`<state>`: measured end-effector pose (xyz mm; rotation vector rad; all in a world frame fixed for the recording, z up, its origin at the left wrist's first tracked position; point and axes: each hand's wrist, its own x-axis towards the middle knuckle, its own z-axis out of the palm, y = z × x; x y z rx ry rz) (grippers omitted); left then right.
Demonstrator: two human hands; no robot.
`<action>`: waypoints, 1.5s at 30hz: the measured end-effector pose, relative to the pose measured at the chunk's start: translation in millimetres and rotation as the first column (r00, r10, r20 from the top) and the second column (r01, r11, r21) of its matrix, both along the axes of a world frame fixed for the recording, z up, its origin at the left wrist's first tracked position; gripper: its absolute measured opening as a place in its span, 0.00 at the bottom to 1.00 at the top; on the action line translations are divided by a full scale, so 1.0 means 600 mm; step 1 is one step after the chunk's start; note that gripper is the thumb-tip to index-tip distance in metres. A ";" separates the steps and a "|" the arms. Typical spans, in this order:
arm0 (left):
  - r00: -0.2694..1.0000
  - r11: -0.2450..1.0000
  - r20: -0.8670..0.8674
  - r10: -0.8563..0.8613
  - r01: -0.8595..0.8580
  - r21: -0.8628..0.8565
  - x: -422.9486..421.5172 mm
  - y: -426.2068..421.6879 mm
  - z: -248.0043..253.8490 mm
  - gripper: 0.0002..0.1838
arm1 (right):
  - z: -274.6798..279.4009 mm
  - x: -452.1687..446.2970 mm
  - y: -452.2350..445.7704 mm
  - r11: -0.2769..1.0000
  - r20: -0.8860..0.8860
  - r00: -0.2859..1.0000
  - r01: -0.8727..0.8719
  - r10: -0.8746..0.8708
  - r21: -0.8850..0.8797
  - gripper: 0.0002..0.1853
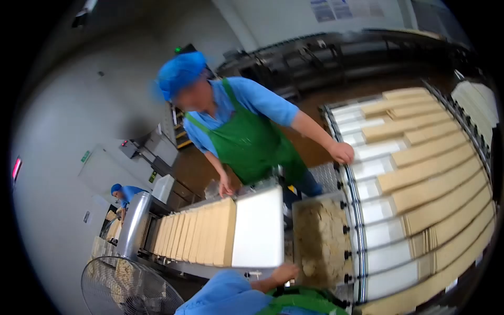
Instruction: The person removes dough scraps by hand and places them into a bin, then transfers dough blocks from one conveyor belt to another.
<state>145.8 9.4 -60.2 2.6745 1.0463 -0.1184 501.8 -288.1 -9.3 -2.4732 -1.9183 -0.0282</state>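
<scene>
My left hand [285, 274] is at the bottom middle, beside the near corner of a white conveyor belt [258, 236]. Its fingers look curled in; whatever they may hold is hidden. A row of pale, flat dough-like sheets [202, 233] lies stacked in overlapping strips on that belt. Just right of my hand stands a bin [321, 241] holding broken pale scraps. Out of sight is my right hand.
Opposite stands a co-worker [244, 134] in a green apron, one hand on the rail of a wide rack [362, 231] with long pale strips in lanes. A fan [128, 289] and a metal roller [131, 223] are at left. Another person [126, 194] works farther back.
</scene>
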 end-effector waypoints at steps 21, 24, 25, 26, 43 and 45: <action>0.995 0.997 0.098 0.035 -0.041 0.059 0.008 -0.009 0.036 0.05 | -0.002 -0.011 -0.018 0.866 -0.129 0.895 0.364 -0.427 -0.342 0.21; 0.995 0.996 0.087 0.041 -0.047 0.072 0.007 -0.009 0.036 0.07 | 0.017 -0.006 -0.016 0.926 -0.031 0.949 0.298 -0.313 -0.230 0.21; 0.991 0.998 0.131 0.027 -0.034 0.052 0.007 -0.006 0.036 0.07 | 0.018 -0.004 -0.015 0.936 -0.006 0.955 0.290 -0.298 -0.200 0.20; 0.984 0.999 0.177 0.020 -0.026 0.032 0.008 -0.004 0.040 0.07 | 0.022 0.000 -0.015 0.945 0.019 0.959 0.282 -0.282 -0.167 0.20; 0.961 0.996 0.270 0.061 -0.075 0.039 0.023 -0.004 0.049 0.06 | 0.127 -0.006 0.094 0.913 0.285 0.953 -0.028 -0.098 0.407 0.16; 0.954 0.997 0.294 0.059 -0.073 0.037 0.022 -0.005 0.043 0.05 | 0.133 -0.013 0.103 0.905 0.298 0.950 -0.046 -0.091 0.423 0.16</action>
